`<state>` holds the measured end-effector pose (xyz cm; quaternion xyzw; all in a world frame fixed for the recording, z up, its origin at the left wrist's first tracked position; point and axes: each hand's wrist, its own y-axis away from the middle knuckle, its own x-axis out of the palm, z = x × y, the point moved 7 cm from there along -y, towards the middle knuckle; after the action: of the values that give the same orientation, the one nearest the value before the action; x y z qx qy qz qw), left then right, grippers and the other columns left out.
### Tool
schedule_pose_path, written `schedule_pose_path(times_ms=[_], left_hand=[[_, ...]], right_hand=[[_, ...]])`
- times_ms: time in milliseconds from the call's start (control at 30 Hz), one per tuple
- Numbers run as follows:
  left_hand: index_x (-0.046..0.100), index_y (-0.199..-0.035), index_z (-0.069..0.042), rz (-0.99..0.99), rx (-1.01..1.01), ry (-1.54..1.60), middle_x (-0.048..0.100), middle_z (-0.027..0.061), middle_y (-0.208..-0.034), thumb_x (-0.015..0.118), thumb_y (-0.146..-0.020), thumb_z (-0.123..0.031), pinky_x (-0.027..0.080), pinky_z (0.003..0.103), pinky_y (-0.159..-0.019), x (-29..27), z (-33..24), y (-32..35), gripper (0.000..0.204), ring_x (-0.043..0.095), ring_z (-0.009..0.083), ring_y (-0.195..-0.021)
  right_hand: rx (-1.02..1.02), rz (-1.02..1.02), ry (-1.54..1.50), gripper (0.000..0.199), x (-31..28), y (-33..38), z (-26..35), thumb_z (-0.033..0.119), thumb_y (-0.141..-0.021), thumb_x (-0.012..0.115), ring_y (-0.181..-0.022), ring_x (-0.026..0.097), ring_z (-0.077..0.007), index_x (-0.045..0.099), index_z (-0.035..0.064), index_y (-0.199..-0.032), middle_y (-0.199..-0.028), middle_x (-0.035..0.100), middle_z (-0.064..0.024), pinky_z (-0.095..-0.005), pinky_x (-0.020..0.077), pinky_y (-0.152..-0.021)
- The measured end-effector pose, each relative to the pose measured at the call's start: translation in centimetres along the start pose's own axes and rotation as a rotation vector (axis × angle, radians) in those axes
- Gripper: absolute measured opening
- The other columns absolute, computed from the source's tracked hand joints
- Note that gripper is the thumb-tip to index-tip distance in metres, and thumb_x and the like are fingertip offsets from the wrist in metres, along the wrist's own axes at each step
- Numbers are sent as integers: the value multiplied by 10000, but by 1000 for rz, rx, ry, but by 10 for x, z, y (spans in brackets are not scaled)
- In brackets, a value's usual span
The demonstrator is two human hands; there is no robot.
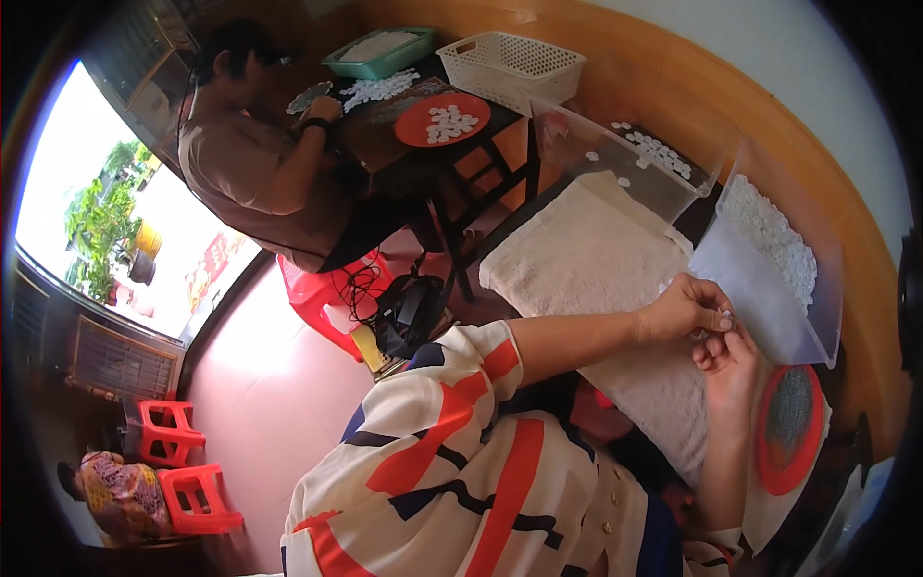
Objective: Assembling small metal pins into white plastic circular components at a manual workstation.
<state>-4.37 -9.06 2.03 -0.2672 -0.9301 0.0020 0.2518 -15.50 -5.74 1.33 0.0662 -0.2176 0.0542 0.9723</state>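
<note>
Above the near right part of a cream towel point(591, 250), my left hand point(678, 310) and my right hand point(728, 363) meet fingertip to fingertip. Both are closed in a pinch on a small white piece point(727, 314), mostly hidden by the fingers; its exact kind is too small to tell. Just beyond them stands a clear plastic bin point(745, 303), tilted in view, with a heap of small white pieces point(769, 236) inside. A red plate point(819, 423) holding a grey-green heap of fine bits lies to the right of my right forearm.
Behind the towel stands another clear bin point(569, 144), with loose white pieces point(659, 154) near it. At a dark table, a co-worker point(260, 163) sits by a red tray point(409, 125), a green basin point(380, 65) and a white basket point(553, 82). Red stools point(197, 500) stand at left.
</note>
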Motion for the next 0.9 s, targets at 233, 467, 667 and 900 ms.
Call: schedule_pose_path(times_ms=[233, 467, 667, 900], left_hand=[[632, -974, 32, 50, -34, 127, 669, 97, -756, 669, -887, -63, 523, 253, -476, 3, 4, -1, 134, 662, 161, -599], [626, -960, 46, 53, -65, 178, 668, 115, -757, 654, -894, -52, 547, 284, -461, 4, 7, -1, 121, 658, 170, -576], [629, -946, 38, 30, -51, 189, 658, 102, -740, 663, -886, -53, 524, 277, -442, 6, 10, -1, 115, 639, 163, -548], [626, -997, 22, -185, 107, 68, 638, 94, -755, 654, -901, -110, 424, 254, -451, -29, -17, 2, 166, 568, 129, -548]], right_hand=[[-2, -22, -22, 160, -2, -2, 1, 149, -948, 485, -579, 494, -136, 589, 39, -999, -684, 469, -5, -248, 406, -508], [-4, 1, 14, 185, 4, 2, 4, 147, -959, 467, -596, 421, -113, 568, 17, -1043, -697, 419, 9, -247, 393, -536], [4, -4, 18, 214, -3, 0, -4, 171, -973, 480, -598, 442, -127, 577, 9, -1074, -703, 439, -5, -256, 406, -542], [73, -22, -24, 304, 5, 2, -6, 348, -968, 522, -566, 512, -185, 559, 68, -859, -631, 456, -16, -279, 385, -536]])
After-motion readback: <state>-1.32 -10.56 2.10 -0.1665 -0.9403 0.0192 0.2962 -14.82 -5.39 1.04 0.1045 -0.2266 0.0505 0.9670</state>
